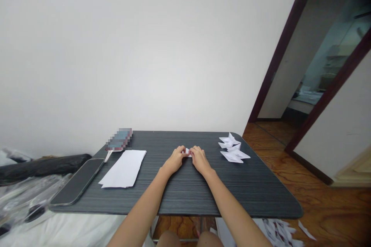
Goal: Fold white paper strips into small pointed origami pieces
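Note:
A small piece of folded white paper lies at the middle of the dark table, mostly covered by my fingers. My left hand pinches its left side, thumb and fingertips together. On the right side, my right hand has its fingers bent down onto the same paper. Both hands rest low at the tabletop, close to each other. To the right stand several folded white paper figures with pointed tips. A stack of white paper sheets lies left of my left hand.
A dark phone lies at the table's left edge. Behind it is a blurred-out box-like object. A white wall rises behind the table. Paper strips lie below on the right, and a doorway stands farther right.

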Demonstrator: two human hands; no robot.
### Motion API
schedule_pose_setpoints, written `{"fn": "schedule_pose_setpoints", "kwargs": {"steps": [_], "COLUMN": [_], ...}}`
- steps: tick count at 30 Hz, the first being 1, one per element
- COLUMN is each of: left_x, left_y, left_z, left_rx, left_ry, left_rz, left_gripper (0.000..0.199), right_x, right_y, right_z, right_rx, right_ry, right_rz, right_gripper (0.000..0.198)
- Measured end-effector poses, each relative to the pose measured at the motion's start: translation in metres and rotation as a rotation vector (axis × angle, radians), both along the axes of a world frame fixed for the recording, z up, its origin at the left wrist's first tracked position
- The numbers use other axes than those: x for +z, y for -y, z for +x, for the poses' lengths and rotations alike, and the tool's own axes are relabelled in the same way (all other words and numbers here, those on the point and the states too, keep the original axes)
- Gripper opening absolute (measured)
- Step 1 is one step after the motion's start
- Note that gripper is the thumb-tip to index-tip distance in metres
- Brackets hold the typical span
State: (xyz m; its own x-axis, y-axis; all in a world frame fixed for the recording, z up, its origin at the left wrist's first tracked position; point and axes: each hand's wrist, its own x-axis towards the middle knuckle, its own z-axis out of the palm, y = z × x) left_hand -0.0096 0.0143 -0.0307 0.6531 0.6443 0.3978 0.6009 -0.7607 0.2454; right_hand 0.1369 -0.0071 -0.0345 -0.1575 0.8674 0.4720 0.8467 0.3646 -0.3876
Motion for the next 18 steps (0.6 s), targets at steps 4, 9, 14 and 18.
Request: {"fn": "schedule_pose_setpoints", "kwargs": {"steps": [4,9,14,18], "left_x": [0.001,-0.002,-0.005,-0.007], "left_y": [0.008,0.015,0.016,0.017], "left_z": [0.001,-0.006,-0.010,-0.010], "left_rx": [0.014,0.173,0.280,0.290], "left_ry": [-0.015,0.053,0.132,0.165], "left_rz": [-0.007,-0.009,-0.008,-0.003], "left_gripper": [0.034,0.026,0.023,0.022], "right_x": [0.001,-0.003,-0.006,-0.007], "right_y": [0.006,0.019,0.026,0.024], "right_z": [-0.002,0.002,0.001,-0.002], "right_rx": [0.010,-0.055,-0.166,-0.232], "right_ry": [0.017,0.052,0.050,0.017], "right_rz": [-0.003,-0.002,-0.007,0.011], "right_gripper": [0.028,0.036,0.032,0.023]}}
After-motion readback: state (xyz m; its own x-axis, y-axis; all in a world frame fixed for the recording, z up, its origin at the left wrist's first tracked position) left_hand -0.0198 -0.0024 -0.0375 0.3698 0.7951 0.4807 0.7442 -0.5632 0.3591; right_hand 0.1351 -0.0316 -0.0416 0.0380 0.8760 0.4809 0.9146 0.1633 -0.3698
